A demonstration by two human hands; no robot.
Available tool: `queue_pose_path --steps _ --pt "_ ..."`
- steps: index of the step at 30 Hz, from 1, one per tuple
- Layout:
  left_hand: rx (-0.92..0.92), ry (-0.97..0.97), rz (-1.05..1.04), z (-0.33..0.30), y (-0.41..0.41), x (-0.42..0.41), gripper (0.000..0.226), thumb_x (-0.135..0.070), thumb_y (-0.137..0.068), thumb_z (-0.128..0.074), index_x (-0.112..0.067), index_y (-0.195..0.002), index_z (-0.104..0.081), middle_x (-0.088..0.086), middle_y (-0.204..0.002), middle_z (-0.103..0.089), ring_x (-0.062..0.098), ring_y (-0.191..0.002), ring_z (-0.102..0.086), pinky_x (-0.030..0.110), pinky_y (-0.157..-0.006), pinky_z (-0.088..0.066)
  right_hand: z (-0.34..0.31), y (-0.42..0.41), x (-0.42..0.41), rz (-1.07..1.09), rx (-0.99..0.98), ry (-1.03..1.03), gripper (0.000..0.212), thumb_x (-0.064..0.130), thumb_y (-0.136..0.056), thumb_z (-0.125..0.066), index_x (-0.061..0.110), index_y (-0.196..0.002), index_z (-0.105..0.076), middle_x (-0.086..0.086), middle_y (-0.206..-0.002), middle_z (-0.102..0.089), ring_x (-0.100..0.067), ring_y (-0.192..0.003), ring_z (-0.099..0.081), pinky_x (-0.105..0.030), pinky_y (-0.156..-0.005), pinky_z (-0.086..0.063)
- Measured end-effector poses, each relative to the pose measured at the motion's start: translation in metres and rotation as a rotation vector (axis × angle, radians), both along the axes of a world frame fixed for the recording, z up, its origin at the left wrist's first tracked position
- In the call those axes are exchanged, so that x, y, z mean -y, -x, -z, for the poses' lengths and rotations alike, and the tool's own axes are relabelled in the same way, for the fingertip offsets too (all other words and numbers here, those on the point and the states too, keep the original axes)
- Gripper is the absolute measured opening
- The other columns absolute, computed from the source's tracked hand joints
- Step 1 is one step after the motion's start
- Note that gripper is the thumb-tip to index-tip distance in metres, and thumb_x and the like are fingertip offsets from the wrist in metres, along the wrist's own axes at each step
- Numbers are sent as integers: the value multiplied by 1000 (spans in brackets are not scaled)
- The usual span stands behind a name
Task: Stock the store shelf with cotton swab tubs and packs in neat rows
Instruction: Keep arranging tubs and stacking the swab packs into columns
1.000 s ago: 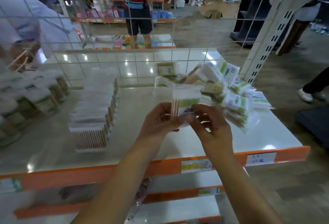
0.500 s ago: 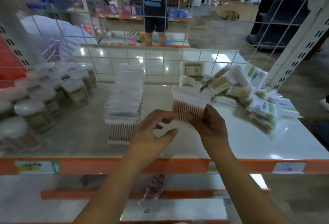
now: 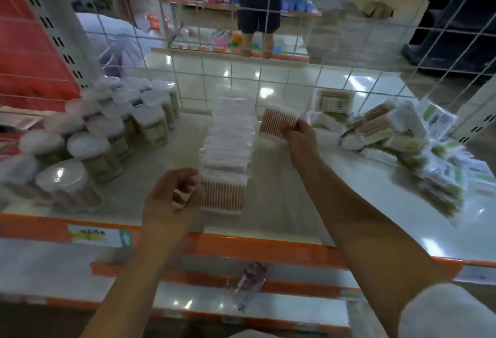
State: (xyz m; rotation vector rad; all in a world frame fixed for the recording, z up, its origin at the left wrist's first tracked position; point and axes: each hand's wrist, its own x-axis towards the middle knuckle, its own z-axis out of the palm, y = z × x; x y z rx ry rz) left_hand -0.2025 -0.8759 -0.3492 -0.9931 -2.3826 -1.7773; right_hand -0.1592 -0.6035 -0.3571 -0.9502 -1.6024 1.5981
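Observation:
My right hand (image 3: pixel 300 135) grips a pack of cotton swabs (image 3: pixel 279 121), held upright just right of the far end of a neat row of swab packs (image 3: pixel 230 147) that runs down the middle of the white shelf (image 3: pixel 308 184). My left hand (image 3: pixel 171 198) hovers near the front pack of that row with fingers loosely curled, holding nothing. Round cotton swab tubs (image 3: pixel 107 133) with white lids stand in rows on the left. A loose heap of green-labelled swab packs (image 3: pixel 402 133) lies on the right.
A white wire grid (image 3: pixel 268 42) backs the shelf. The orange front edge (image 3: pixel 241 246) carries price labels, with lower shelves beneath. A white upright post (image 3: pixel 53 15) stands at the left. A person in red top and dark shorts (image 3: pixel 259 2) stands in the aisle beyond.
My right hand has carried the pack away from my left hand, forward toward the back of the row. My left hand let go and dropped back, fingers curled. The view shifted left.

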Motion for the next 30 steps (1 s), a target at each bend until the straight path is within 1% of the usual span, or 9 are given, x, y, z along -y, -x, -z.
queue_pose_path --steps 4,7,10,12,15,17,24,28,30 --pt "28 147 20 11 5 0 52 -57 -64 -58 -29 -108 -52 -9 -92 -55 1 -82 -55 14 -67 -46 3 15 -9 -32 -3 -24 18 5 -85 -60 16 -98 -66 -3 -92 -67 -22 -92 -63 -32 -84 -53" --pt "91 199 14 13 8 -1 45 -38 -70 -75 -29 -107 -51 -8 -93 -56 10 -83 -56 32 -70 -51 1 26 -16 -38 -14 -12 18 4 -84 -62 18 -95 -67 -3 -89 -67 -21 -89 -63 -37 -88 -51" --pt "162 261 36 12 9 -7 32 -25 -76 -75 -30 -100 -54 -16 -88 -54 10 -78 -56 40 -66 -53 -1 33 -19 -54 16 -27 21 7 -84 -63 15 -103 -66 -3 -92 -67 -14 -83 -63 -23 -79 -52" --pt "194 281 44 13 8 -8 25 -21 -78 -73 -29 -96 -57 -17 -86 -54 11 -76 -56 42 -63 -54 0 36 -23 -49 74 -67 22 11 -83 -65 15 -105 -67 -2 -92 -67 -15 -84 -63 -22 -78 -51" --pt "123 299 32 13 6 -7 21 -21 -79 -72 -27 -92 -56 -19 -83 -53 3 -74 -54 27 -60 -50 4 42 -28 -22 208 -156 22 21 -81 -69 15 -102 -68 -4 -93 -68 -23 -91 -64 -38 -87 -52" --pt "85 307 27 14 6 -5 20 -22 -79 -71 -26 -91 -57 -19 -82 -53 0 -74 -53 16 -59 -43 7 45 -27 39 265 -212 25 25 -79 -70 14 -101 -67 -4 -94 -68 -23 -90 -64 -41 -86 -52" --pt "77 336 32 22 6 -1 30 -47 -70 -57 -29 -93 -58 -21 -86 -54 -8 -79 -51 6 -62 -36 17 44 -18 196 192 -257 30 22 -77 -73 7 -101 -62 -6 -97 -65 -16 -87 -59 -25 -78 -46" --pt "-2 309 32 22 5 0 39 -60 -68 -47 -28 -89 -57 -24 -81 -51 -9 -78 -50 2 -66 -35 19 47 -13 228 115 -267 31 12 -85 -63 5 -115 -63 -5 -106 -66 -12 -95 -60 -3 -72 -41" --pt "-21 302 36 23 5 1 46 -60 -68 -44 -22 -89 -60 -22 -81 -51 -6 -77 -49 2 -67 -36 19 48 -12 240 111 -260 34 9 -88 -59 6 -122 -60 -7 -112 -65 -10 -99 -57 -1 -75 -39"
